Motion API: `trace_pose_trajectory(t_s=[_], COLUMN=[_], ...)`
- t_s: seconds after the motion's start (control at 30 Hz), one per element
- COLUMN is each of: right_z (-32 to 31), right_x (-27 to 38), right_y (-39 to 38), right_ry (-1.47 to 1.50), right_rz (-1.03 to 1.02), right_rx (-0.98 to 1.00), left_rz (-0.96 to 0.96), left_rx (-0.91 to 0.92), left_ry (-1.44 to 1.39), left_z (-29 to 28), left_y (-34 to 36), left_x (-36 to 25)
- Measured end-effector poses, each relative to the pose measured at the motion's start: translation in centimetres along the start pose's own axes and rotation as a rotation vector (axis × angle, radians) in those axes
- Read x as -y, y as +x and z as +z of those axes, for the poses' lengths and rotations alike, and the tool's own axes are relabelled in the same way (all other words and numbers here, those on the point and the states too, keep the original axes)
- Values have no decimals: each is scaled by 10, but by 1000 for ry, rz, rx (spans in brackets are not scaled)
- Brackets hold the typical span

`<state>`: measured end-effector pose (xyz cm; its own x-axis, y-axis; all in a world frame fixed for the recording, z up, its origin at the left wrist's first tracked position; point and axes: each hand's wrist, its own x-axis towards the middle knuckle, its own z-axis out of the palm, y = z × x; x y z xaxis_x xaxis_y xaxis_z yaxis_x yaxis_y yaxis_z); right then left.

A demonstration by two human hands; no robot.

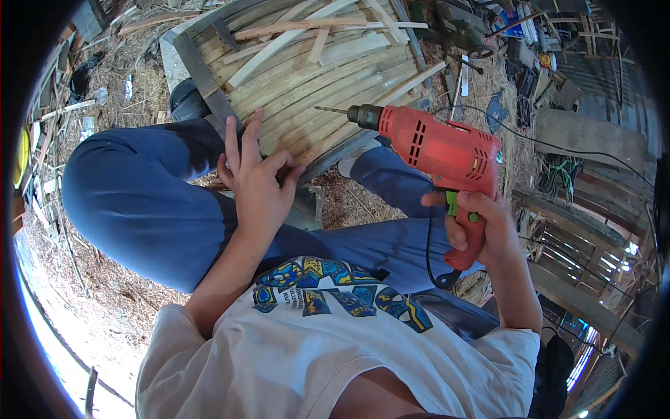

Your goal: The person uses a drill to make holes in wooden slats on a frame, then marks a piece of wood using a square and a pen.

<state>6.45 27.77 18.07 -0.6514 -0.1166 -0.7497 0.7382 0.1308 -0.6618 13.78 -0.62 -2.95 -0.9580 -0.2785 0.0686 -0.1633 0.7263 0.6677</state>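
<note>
My right hand (486, 227) grips the handle of a red corded electric drill (436, 148), whose bit points left over a curved panel of pale wooden slats (314, 77). My left hand (257, 183) rests with fingers spread at the near edge of that panel, next to its dark metal band (206, 80). My knees in blue trousers (132, 199) bracket the panel's near end. The drill bit's tip hovers just above the slats, a short way right of my left hand.
Loose wooden strips (317, 28) lie on top of the panel. Straw and wood offcuts (112, 77) cover the ground at left. Tools, a black cable (558, 148) and timber planks (593, 136) lie at right.
</note>
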Motion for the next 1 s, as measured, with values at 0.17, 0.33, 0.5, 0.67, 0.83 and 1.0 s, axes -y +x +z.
trace_pose_trajectory(t_s=[0.17,0.33,0.5,0.67,0.83,1.0], right_z=[-8,-3,-14,1,9,5], right_x=[-2,-3,-17,-26,-46,-64], right_y=[-2,-3,2,9,26,45], right_ry=[47,85,96,238,228,199], right_rz=[49,54,23,-119,-390,-502], right_rx=[73,73,107,135,98,144], left_rz=[11,27,87,141,65,30], left_rx=[-12,3,-132,271,356,385], left_ry=[14,28,-59,-874,-1044,-971], left_z=[0,-2,-14,-17,-8,-17], left_y=[1,-1,-7,-2,16,36], left_x=[1,0,-17,-56,-98,-106])
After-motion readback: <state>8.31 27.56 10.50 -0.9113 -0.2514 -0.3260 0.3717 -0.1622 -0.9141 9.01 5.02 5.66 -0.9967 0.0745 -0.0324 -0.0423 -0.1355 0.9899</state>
